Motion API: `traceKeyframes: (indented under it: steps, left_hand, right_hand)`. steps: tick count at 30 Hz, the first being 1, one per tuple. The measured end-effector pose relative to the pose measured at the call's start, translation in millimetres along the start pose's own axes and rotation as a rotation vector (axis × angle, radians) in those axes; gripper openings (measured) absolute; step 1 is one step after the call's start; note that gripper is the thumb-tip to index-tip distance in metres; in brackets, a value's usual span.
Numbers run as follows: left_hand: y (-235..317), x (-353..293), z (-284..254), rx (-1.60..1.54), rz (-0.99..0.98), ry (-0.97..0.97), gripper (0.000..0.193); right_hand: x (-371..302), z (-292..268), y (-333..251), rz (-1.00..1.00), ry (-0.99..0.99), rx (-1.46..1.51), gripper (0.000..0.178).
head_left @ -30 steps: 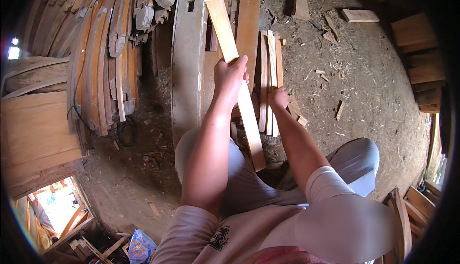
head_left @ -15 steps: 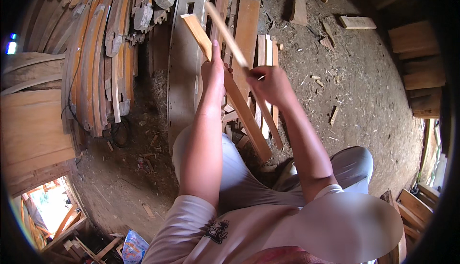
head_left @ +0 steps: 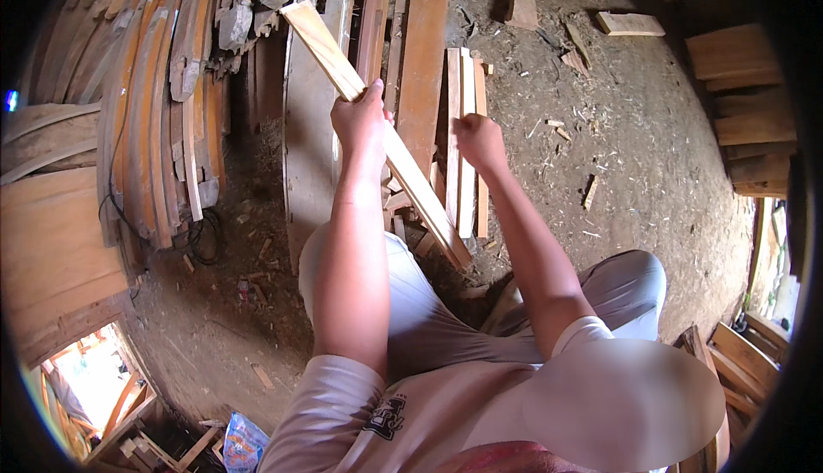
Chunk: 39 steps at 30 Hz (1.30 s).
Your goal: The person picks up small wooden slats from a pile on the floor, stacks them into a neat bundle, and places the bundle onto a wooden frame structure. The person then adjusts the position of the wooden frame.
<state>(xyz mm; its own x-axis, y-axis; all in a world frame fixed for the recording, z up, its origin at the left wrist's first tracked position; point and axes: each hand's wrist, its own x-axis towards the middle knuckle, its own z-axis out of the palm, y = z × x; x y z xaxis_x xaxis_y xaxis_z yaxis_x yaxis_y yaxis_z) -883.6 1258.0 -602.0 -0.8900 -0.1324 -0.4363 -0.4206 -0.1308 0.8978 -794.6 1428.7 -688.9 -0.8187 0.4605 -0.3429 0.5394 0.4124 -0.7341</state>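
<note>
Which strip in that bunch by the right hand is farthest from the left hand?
The rightmost, tan strip: its right side borders the ground, while the other strips lie between it and the left hand.

Left grip [head_left: 360, 123] around plank [head_left: 413, 173]; right grip [head_left: 480, 141] near strips [head_left: 466, 192].

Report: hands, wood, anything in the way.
Left hand gripping wood. Right hand curled over slats, contact unclear. Scraps near wood's lower half.

The board [head_left: 412, 174] is pale yellow, trousers [head_left: 429, 319] grey.
</note>
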Motion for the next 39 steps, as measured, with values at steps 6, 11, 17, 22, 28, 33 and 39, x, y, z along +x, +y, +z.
traceKeyframes:
  steps: [6, 11, 17, 22, 28, 33, 39]
  left_hand:
    - [6.7, -17.0, 1.5, 0.085, -0.005, -0.049, 0.020]
    - [11.3, -28.5, 3.1, 0.112, 0.025, -0.099, 0.020]
    - [11.2, -29.7, 0.4, 0.150, 0.040, -0.105, 0.023]
    - [9.7, -30.3, 1.7, 0.188, 0.036, -0.154, 0.023]
    - [10.1, -31.2, -0.5, 0.206, 0.024, -0.191, 0.025]
    - [8.6, -33.3, 2.7, 0.222, 0.010, -0.217, 0.024]
    - [10.0, -33.2, 3.8, 0.234, 0.001, -0.238, 0.024]
  right_hand:
    - [10.1, 74.8, 103.9, 0.191, -0.104, -0.372, 0.060]
    - [14.6, 112.4, 124.4, 0.137, -0.056, -0.608, 0.059]
    - [-0.1, 111.3, 100.7, 0.015, 0.032, -0.639, 0.060]
    - [15.4, 120.2, 103.0, 0.039, 0.097, -0.622, 0.050]
    - [33.8, 133.8, 96.4, 0.010, 0.132, -0.708, 0.028]
    - [49.5, 142.9, 89.1, 0.225, 0.218, -0.612, 0.028]
    - [43.1, 136.4, 93.2, 0.237, 0.204, -0.552, 0.030]
